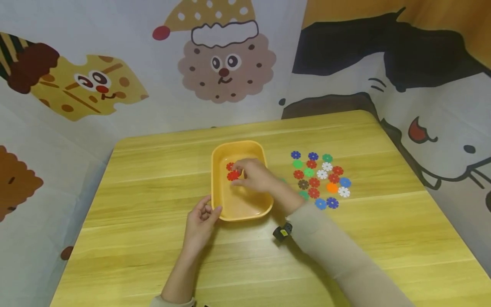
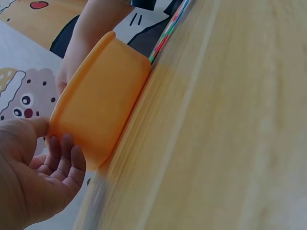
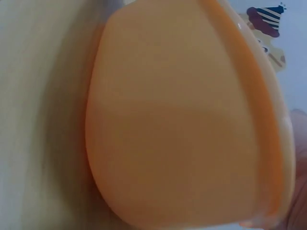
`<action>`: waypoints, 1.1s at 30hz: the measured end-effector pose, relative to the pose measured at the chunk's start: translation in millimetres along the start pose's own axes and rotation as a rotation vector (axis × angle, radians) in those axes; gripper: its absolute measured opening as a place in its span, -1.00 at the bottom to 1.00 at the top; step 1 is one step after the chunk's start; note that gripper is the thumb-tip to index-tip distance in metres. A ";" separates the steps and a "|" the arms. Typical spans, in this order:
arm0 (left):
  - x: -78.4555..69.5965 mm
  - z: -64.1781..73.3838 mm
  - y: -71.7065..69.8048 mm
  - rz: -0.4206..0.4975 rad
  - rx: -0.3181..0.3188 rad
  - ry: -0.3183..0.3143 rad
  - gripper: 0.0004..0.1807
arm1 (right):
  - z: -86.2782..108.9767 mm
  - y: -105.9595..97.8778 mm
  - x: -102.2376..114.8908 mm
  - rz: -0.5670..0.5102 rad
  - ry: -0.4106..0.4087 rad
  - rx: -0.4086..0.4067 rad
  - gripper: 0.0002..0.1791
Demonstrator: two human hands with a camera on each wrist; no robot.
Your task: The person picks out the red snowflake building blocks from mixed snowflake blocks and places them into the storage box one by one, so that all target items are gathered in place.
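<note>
A yellow plastic basin (image 1: 243, 207) stands on the table, with red flower-shaped plastic discs (image 1: 232, 175) lying in its left part. At its near left corner my left hand (image 1: 199, 219) grips the rim, thumb on the edge and fingers against the outer wall (image 2: 100, 105), as the left wrist view shows. My right hand (image 1: 255, 175) reaches over the right rim into the basin. Its thumb and fingers are spread apart, fingertips right beside the red discs. The right wrist view holds mainly the basin's outer side (image 3: 177, 120), and the right fingers are hidden there.
Right of the basin, several loose flower discs (image 1: 322, 174) in red, blue, green, white, brown and orange lie flat on the wooden table (image 1: 145, 179). A black wrist device (image 1: 283, 231) sits at the right sleeve. A cartoon-printed cloth (image 1: 161, 102) hangs behind the table.
</note>
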State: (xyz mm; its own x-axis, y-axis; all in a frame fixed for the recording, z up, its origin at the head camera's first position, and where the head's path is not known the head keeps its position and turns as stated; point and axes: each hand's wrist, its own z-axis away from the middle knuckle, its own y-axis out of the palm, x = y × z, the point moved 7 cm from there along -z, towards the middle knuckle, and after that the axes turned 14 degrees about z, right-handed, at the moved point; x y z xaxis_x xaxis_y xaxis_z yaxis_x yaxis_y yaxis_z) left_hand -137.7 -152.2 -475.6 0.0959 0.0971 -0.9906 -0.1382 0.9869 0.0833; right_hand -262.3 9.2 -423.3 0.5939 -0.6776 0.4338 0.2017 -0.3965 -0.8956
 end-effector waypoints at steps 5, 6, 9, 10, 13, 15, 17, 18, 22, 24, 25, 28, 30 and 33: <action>1.8 -0.5 0.6 0.010 -0.008 -0.007 -0.53 | -4.9 10.4 1.4 0.048 0.036 0.063 -0.62; 1.7 -0.6 0.7 0.010 -0.009 -0.005 -0.53 | -5.4 13.3 1.1 0.059 0.049 0.085 -0.62; 1.7 -0.2 0.9 0.014 -0.008 -0.003 -0.53 | -6.0 22.8 0.0 0.107 0.078 0.153 -0.61; 1.9 0.0 1.0 0.018 -0.006 -0.003 -0.53 | -6.2 25.9 -0.6 0.128 0.080 0.170 -0.61; 2.1 0.6 1.6 0.025 -0.001 -0.009 -0.53 | -6.5 31.8 -1.9 0.167 0.082 0.198 -0.60; 2.3 0.9 1.9 0.032 0.001 -0.013 -0.52 | -6.6 33.1 -2.3 0.170 0.080 0.198 -0.59; 1.9 1.1 2.0 0.030 0.003 -0.013 -0.52 | -6.6 32.3 -2.3 0.166 0.078 0.187 -0.57; 1.8 1.2 1.9 0.029 0.003 -0.014 -0.52 | -6.6 31.6 -2.1 0.160 0.076 0.180 -0.55; 1.0 0.4 2.7 0.024 0.002 -0.013 -0.53 | -5.9 25.9 -1.1 0.130 0.056 0.136 -0.56; 0.3 -0.1 3.2 0.022 0.003 -0.010 -0.55 | -5.5 21.5 -0.4 0.093 0.043 0.101 -0.60; 0.1 -0.3 3.5 0.022 0.003 -0.008 -0.55 | -5.3 18.9 -0.1 0.078 0.034 0.080 -0.61; -0.3 -0.2 4.0 0.015 0.008 -0.006 -0.55 | -3.7 10.0 -0.8 0.033 0.015 0.006 -0.62; -0.9 0.4 3.7 0.009 0.008 -0.007 -0.55 | -0.6 2.6 -1.8 0.015 0.010 -0.047 -0.61; -1.4 1.2 2.7 -0.004 0.004 -0.011 -0.54 | 7.1 -9.7 -6.1 -0.025 0.012 -0.132 -0.60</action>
State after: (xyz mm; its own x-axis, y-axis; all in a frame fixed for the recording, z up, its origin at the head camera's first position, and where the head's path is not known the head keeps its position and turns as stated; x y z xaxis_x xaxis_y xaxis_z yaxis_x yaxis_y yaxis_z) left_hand -137.0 -149.5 -473.8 0.1077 0.0946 -0.9897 -0.1342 0.9877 0.0798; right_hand -262.3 21.6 -418.0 0.5801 -0.6737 0.4577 0.1119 -0.4907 -0.8641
